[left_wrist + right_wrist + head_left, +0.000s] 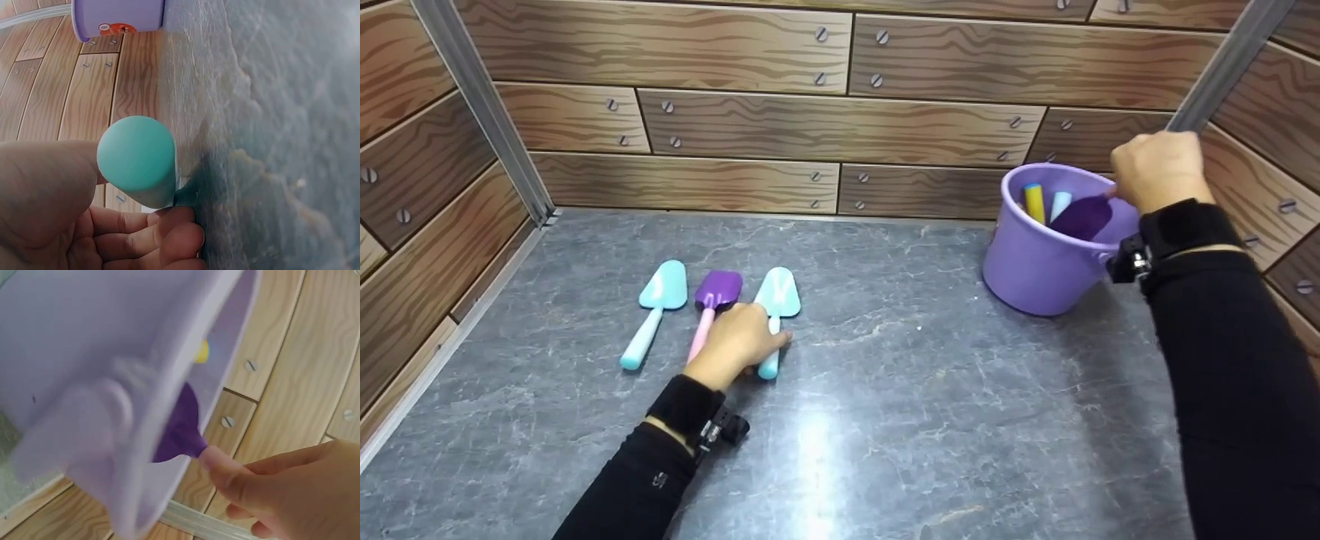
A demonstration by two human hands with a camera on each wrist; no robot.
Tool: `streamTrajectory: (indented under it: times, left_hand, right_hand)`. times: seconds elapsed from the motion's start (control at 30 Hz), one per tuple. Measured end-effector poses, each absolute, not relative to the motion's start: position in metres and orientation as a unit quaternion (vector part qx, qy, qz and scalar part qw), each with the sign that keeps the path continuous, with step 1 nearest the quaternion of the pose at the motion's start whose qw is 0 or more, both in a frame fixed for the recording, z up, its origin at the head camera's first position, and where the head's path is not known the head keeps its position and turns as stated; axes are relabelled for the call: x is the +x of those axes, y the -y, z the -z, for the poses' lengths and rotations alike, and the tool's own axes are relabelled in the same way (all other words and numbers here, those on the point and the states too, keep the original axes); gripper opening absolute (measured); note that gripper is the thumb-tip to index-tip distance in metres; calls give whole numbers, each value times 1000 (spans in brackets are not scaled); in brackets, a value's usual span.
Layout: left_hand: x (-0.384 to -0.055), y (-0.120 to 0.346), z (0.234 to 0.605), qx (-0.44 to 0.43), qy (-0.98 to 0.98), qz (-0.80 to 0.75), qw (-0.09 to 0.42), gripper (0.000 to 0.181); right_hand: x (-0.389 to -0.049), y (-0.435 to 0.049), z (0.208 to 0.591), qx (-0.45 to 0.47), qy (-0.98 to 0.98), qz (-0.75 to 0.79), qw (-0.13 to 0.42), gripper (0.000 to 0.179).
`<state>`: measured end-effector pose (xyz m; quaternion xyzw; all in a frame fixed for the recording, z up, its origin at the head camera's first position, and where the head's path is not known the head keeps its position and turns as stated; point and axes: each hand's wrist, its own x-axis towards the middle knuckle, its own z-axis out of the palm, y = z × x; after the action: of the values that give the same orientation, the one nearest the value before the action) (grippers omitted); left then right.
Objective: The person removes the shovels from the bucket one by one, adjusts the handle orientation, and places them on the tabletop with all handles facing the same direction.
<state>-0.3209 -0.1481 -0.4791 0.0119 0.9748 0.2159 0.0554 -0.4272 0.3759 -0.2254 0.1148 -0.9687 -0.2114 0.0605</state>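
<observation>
At the left of the head view, my left hand (pixel 741 336) grips the handle of a turquoise toy trowel (pixel 780 291) lying on the grey surface. Its rounded handle end (pixel 138 154) sits between thumb and curled fingers in the left wrist view. Beside it lie a purple toy shovel (pixel 718 286) with a pink handle, partly under that hand, and another turquoise trowel (pixel 664 285). Over at the right, my right hand (pixel 1161 171) pinches a dark purple shovel (pixel 183 427) whose blade is inside a purple bucket (pixel 1031 274). The fingers hide its handle.
Inside the bucket stand a yellow handle (pixel 1034 202) and a light blue handle (pixel 1060 204). Wood-patterned panels (pixel 750 124) wall the back and both sides, and the bucket is close to the back right corner. Grey marbled surface (pixel 915 397) spreads between the bucket and the trowels.
</observation>
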Motion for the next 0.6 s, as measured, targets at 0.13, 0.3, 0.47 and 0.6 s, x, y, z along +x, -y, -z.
streamTrajectory:
  times: [0.13,0.3,0.47,0.6]
  left_hand:
    - [-314,147,472,18,-975,-214,53,43]
    - [-306,144,459,11,-974,-217,56,43]
    - [-301,141,452,10,-975,-215,53,43]
    - [-310,145,468,13,-976,-212,41,44]
  right_hand:
    - [-422,-382,212,98,969,214,76,49]
    - [-412,-385,193,65,972,209,90,51]
    - [-401,-384,183,26,978,152,144,48]
    - [-395,-377,179,2,979,94,183,45]
